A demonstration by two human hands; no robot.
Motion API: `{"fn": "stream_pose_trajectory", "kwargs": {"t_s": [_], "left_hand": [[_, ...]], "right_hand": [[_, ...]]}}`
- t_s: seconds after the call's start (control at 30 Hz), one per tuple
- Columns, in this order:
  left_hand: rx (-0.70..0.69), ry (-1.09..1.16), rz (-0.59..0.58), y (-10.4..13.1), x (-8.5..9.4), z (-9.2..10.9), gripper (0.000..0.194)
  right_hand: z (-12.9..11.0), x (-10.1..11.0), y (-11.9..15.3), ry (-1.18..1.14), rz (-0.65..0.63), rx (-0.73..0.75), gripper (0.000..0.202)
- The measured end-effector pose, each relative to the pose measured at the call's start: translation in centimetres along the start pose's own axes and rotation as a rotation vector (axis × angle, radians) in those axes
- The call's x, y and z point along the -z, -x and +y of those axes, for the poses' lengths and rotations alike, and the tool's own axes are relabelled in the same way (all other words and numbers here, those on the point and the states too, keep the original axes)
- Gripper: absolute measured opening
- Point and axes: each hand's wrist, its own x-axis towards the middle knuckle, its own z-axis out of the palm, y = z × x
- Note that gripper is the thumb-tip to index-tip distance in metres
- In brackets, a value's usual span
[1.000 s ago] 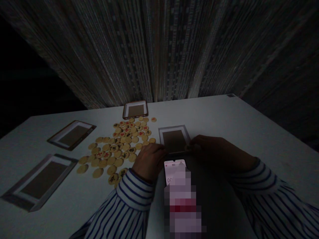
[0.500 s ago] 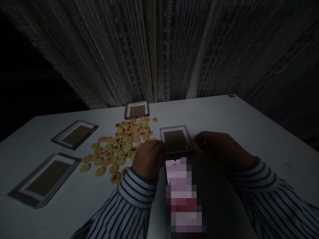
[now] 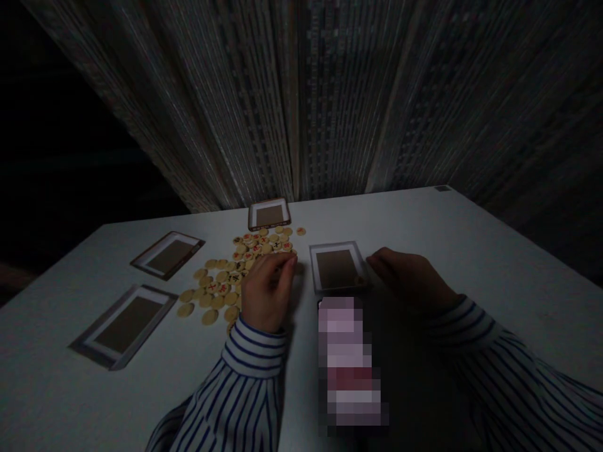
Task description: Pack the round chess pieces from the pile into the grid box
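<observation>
Round wooden pieces [image 3: 221, 276] with red or black characters lie in a loose spread left of centre. My left hand [image 3: 267, 292] hovers at their right side, fingertips closed together; what it pinches, if anything, is too small to name. Directly ahead sits a shallow box [image 3: 335, 269] with a grey-brown floor. At its right edge is my right hand [image 3: 405, 275], fingers curled closed, with their inner side hidden. A lit phone [image 3: 348, 358], its screen pixelated, lies between my forearms below the box.
Three more shallow boxes rest on the white table [image 3: 494, 301]: one near left [image 3: 129, 323], another farther left [image 3: 169, 254], the third at the back [image 3: 269, 215]. Behind the table's far edge hangs a string curtain [image 3: 282, 100].
My left hand has moved away from the central box's left edge toward the pieces. My right hand stays beside the box. The camera view has shifted slightly.
</observation>
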Motion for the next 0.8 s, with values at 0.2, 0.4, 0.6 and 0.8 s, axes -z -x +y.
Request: {"fn": "stream_pose_trajectory", "kwargs": {"t_s": [0.2,0.4,0.6,0.8], "left_hand": [[0.116,0.089,0.048,-0.6,1.8,0.5,0.013],[0.154,0.089,0.065,-1.1,4.2,0.3,0.013],[0.146,0.026,0.127,-1.9,5.8,-1.7,0.012],[0.239,-0.003,0.172,-1.2,6.1,-4.5,0.015]], "right_hand": [[0.0,-0.4,-0.1,-0.013,0.036,-0.005,0.035],[-0.1,-0.4,-0.1,-0.048,0.075,-0.025,0.037],[0.0,-0.5,-0.2,-0.1,0.093,-0.03,0.032],[0.0,-0.7,-0.2,-0.122,0.055,-0.082,0.029]]}}
